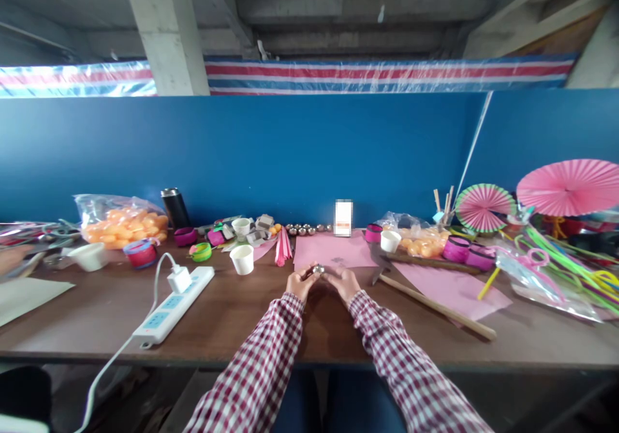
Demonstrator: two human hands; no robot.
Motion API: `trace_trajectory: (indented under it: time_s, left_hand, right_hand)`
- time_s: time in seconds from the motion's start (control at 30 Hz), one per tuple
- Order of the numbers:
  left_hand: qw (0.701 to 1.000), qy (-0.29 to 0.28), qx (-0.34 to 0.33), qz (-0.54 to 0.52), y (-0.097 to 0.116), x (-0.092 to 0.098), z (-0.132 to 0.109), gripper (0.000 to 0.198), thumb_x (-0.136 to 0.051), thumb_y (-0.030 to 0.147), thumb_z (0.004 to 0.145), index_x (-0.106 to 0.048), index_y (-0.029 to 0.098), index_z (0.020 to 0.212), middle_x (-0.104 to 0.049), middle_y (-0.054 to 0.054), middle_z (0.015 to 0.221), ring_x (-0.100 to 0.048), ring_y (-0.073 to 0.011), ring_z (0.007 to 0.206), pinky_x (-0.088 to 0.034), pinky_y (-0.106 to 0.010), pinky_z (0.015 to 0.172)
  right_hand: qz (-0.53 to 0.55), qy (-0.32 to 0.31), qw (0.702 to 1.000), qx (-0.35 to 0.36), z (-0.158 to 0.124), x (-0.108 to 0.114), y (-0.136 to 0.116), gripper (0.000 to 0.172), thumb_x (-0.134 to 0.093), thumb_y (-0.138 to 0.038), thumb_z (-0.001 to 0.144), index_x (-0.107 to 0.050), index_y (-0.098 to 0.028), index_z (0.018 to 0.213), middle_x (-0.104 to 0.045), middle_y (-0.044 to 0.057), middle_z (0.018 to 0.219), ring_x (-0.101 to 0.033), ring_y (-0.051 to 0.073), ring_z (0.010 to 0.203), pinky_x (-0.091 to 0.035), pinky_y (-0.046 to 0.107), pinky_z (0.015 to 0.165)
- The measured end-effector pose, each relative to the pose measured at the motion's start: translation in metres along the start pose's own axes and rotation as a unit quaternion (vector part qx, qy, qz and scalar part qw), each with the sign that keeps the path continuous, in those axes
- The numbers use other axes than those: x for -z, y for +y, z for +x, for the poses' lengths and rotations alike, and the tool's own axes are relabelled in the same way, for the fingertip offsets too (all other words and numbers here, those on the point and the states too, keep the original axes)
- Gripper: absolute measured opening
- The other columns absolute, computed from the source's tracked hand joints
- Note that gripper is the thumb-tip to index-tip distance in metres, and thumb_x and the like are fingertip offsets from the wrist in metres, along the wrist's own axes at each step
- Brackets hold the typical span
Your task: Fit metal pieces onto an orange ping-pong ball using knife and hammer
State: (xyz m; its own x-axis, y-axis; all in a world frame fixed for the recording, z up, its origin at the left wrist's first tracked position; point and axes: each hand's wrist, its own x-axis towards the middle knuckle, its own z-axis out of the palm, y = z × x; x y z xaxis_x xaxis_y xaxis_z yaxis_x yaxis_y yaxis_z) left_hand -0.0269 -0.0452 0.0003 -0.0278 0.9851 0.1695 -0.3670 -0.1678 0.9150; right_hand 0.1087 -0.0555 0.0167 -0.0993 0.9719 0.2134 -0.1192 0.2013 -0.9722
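Just above the table, in front of the pink paper, my left hand (302, 283) pinches a small shiny silver ball (318, 269); whether it is a bell is too small to tell. From the other side, my right hand (343, 284) has its fingers closed at the same ball. Beyond them lies a pink paper sheet (333, 250) with dark marks. Along its back edge runs a row of similar silver balls (305, 229). A bundle of pink strips (283, 247) is left of the sheet.
A hammer (435, 307) lies to the right, by a second pink sheet (454, 288). On the left are a white power strip (176, 305) with cable, a paper cup (242, 259) and a bag of orange balls (126, 225). Another person's hand (12, 260) shows far left.
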Motion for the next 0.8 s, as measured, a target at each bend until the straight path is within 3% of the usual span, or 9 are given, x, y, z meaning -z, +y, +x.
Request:
trace_trajectory:
  time_s: [0.33,0.57,0.8]
  left_hand:
    - [1.000,0.005,0.008,-0.003,0.0053,-0.0032,-0.0036,0.042,-0.074,0.022,0.047,-0.066,0.011,0.087,-0.069,-0.009,0.089,-0.059,-0.0248,0.093,-0.041,-0.039,0.090]
    - [0.999,0.003,0.035,-0.032,0.0061,-0.0071,-0.0055,0.049,-0.072,0.030,0.052,-0.062,0.010,0.096,-0.069,-0.009,0.083,-0.063,-0.0218,0.080,-0.048,-0.038,0.080]
    - [0.998,0.007,0.059,-0.027,0.0065,-0.0092,-0.0059,0.049,-0.072,0.034,0.051,-0.063,0.010,0.094,-0.069,-0.008,0.078,-0.063,-0.0204,0.072,-0.050,-0.035,0.073]
  right_hand:
    - [-0.017,0.021,1.000,-0.009,0.0028,-0.0014,0.0057,0.040,-0.067,-0.042,0.056,-0.066,-0.016,0.086,-0.069,0.006,0.078,-0.063,0.024,0.075,-0.052,0.036,0.065]
    - [-0.032,0.025,0.999,0.036,0.0015,-0.0021,0.0003,0.037,-0.067,-0.039,0.056,-0.065,-0.017,0.086,-0.068,0.005,0.087,-0.061,0.023,0.086,-0.048,0.037,0.078]
    - [-0.051,0.022,0.996,0.066,0.0039,-0.0035,0.0045,0.035,-0.066,-0.034,0.058,-0.063,-0.018,0.089,-0.066,0.005,0.088,-0.060,0.021,0.086,-0.047,0.035,0.080]
